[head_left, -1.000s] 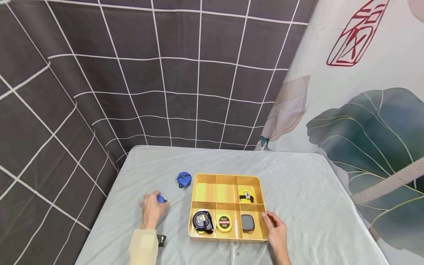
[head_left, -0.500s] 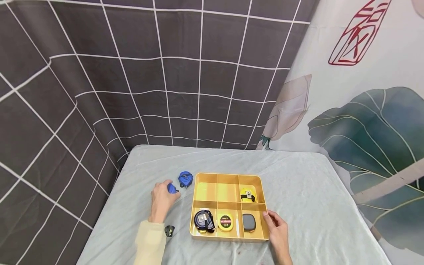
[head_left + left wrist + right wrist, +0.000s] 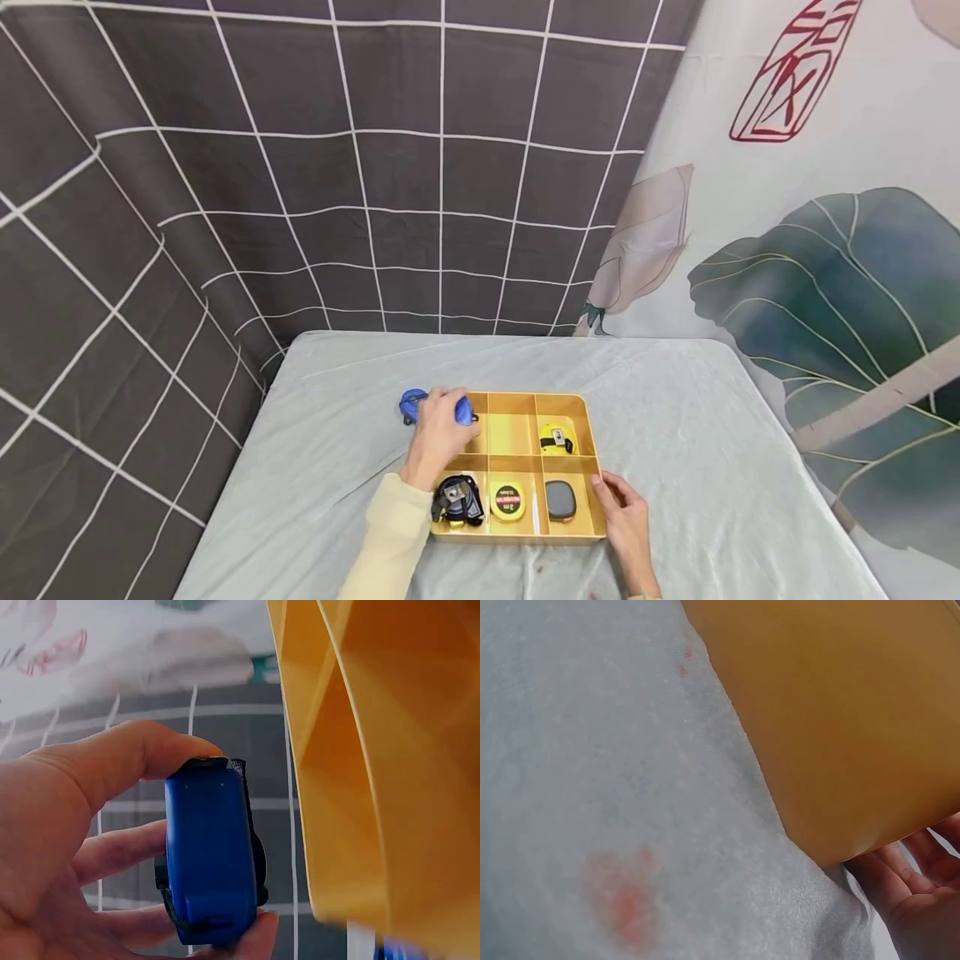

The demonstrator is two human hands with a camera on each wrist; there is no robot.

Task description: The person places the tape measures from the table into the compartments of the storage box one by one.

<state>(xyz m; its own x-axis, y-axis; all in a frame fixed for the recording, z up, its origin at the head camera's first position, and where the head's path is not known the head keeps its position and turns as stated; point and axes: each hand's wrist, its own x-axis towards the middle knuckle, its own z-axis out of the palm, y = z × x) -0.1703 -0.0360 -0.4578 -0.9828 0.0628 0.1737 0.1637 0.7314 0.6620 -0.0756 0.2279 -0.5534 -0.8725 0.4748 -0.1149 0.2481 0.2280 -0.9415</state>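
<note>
My left hand (image 3: pixel 438 432) pinches a blue tape measure (image 3: pixel 210 851) between thumb and fingertips. It holds it above the back-left compartment of the yellow divided box (image 3: pixel 512 463). Another blue tape measure (image 3: pixel 410 403) lies on the cloth just left of the box, partly behind the left hand. My right hand (image 3: pixel 624 521) grips the box's front-right side, thumb at the rim and fingers outside. Inside the box, the front row has a black tape measure (image 3: pixel 458 500), a round yellow one (image 3: pixel 507 502) and a grey one (image 3: pixel 561 500). A yellow-and-black tape measure (image 3: pixel 557 439) sits at back right.
A pale grey-blue cloth (image 3: pixel 697 450) covers the table. A dark curtain with white grid lines (image 3: pixel 405 183) hangs behind and to the left. On the right hangs a white curtain with a leaf print (image 3: pixel 840 292). Reddish spots (image 3: pixel 626 904) mark the cloth near the box.
My left hand has carried the blue tape measure rightward and away from me, from the cloth at the left to over the box. The right hand stays on the box's side.
</note>
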